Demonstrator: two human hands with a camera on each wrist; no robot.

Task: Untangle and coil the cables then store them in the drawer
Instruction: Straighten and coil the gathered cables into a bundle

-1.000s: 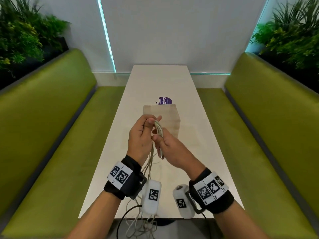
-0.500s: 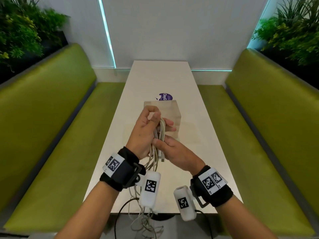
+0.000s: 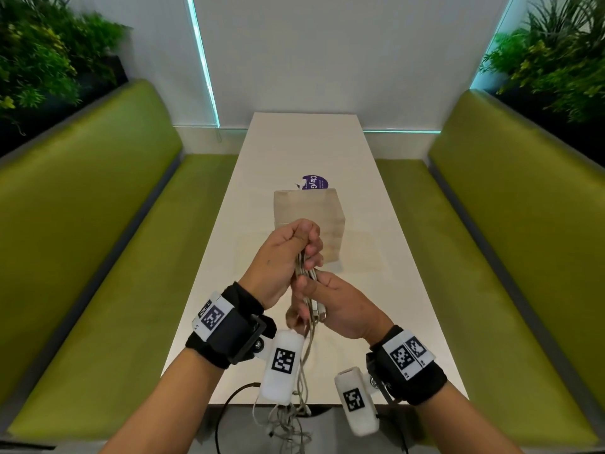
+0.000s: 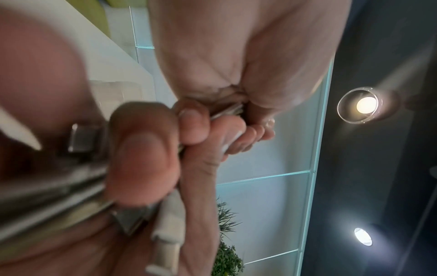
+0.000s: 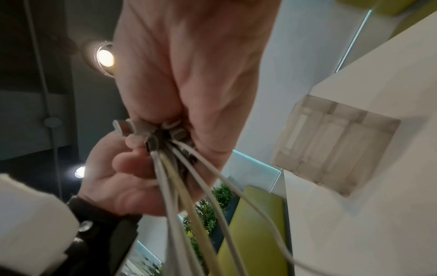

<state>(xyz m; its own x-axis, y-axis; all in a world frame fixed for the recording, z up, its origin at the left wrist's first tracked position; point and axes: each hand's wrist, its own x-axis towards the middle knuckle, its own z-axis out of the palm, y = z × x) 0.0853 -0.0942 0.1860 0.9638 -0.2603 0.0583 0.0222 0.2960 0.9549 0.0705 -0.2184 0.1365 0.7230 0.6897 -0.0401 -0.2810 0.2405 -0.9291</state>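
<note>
— Head view first: how many things do you count?

— One bundle of thin pale grey cables point(image 3: 306, 273), held above one long white table point(image 3: 327, 152). One small beige box with drawers point(image 3: 314, 217) stands on the table just behind my hands, and one round purple sticker point(image 3: 315, 182) lies behind it. Two green benches point(image 3: 98, 224) stand at the sides.

— How are your hands?

— My left hand point(image 3: 283, 253) has its fingers curled around the upper part of the bundle. My right hand point(image 3: 340, 309) pinches the strands just below, where metal plugs point(image 5: 134, 127) stick out. In the right wrist view I count about four strands; the rest hangs past the table edge in a tangle.

— What is different from before?

— Both hands came lower and nearer to me, and my left fist is closed tighter on the bundle.
</note>
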